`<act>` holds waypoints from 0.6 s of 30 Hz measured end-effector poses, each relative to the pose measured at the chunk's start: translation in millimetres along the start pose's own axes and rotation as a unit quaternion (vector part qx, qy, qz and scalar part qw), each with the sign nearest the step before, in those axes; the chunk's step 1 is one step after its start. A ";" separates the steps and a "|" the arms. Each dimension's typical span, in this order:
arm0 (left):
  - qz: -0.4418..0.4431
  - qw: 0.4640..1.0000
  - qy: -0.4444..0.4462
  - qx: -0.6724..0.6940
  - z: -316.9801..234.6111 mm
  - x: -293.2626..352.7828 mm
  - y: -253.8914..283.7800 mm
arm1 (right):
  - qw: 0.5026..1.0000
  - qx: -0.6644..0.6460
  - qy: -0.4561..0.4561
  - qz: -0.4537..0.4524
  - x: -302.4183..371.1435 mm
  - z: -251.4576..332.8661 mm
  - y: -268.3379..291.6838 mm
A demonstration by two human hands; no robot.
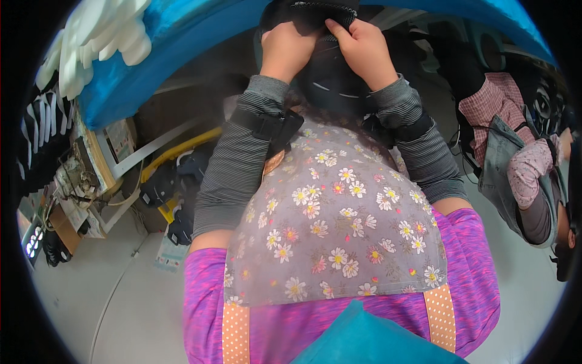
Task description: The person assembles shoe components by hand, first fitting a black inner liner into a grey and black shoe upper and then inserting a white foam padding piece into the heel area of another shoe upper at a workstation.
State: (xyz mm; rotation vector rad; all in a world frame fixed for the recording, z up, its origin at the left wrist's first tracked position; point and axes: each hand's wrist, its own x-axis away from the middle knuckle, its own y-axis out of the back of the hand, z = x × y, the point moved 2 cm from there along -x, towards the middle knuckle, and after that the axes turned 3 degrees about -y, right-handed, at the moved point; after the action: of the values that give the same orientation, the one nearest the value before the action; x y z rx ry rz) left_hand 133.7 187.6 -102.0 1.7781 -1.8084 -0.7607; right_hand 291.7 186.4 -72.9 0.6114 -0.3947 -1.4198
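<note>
Both hands are raised at the top middle, close together on a black fabric piece (310, 19) with a pale stitched edge. My left hand (287, 51) is closed on its left side, the fingertips turned inward and partly hidden. With thumb laid against the cloth, my right hand (365, 51) pinches the right side. The top of the piece runs out of the picture. Below the hands is a dark, rounded surface (333, 82); I cannot make out what it is.
A blue-covered surface (130, 79) curves along the top, with white foam-like pieces (106, 36) piled at its left. Black items with white strips (43, 121) hang at far left. A co-worker (503, 158) sits at right. A cable (112, 291) crosses the floor.
</note>
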 end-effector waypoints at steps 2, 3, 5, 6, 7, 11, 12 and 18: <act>-0.017 1.000 -0.022 -0.006 -5.7 -0.9 -1.1 | 0.999 -0.027 -0.030 -0.014 1.8 -4.8 -2.4; -0.019 0.999 -0.025 -0.007 -5.9 -0.9 -0.8 | 0.999 -0.027 -0.028 -0.018 1.2 -7.5 -2.1; -0.018 0.999 -0.020 0.022 -6.0 1.6 0.2 | 1.000 -0.030 -0.010 0.003 -1.3 -13.3 -1.5; -0.020 0.999 -0.025 0.020 -7.8 3.7 3.1 | 0.999 -0.031 -0.007 -0.001 -2.4 -11.9 -0.8; -0.036 0.998 -0.033 0.043 -9.3 8.3 6.4 | 0.999 -0.036 0.017 -0.006 -1.5 -9.3 0.4; -0.035 0.999 -0.013 0.027 -4.8 13.6 6.6 | 0.997 -0.026 0.068 -0.032 4.6 -4.8 -2.1; -0.044 0.998 -0.011 0.055 -2.4 9.2 4.5 | 0.998 -0.033 0.045 -0.022 3.2 -4.3 -1.8; 0.003 0.999 -0.002 0.038 -2.0 4.6 -2.6 | 0.999 -0.034 0.000 -0.015 3.7 -11.6 -4.9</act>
State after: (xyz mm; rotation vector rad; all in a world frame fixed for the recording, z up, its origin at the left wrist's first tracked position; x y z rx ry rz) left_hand 136.8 183.0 -102.5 1.8191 -1.8673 -0.7034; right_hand 295.2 184.4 -85.5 0.5639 -0.3376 -1.4558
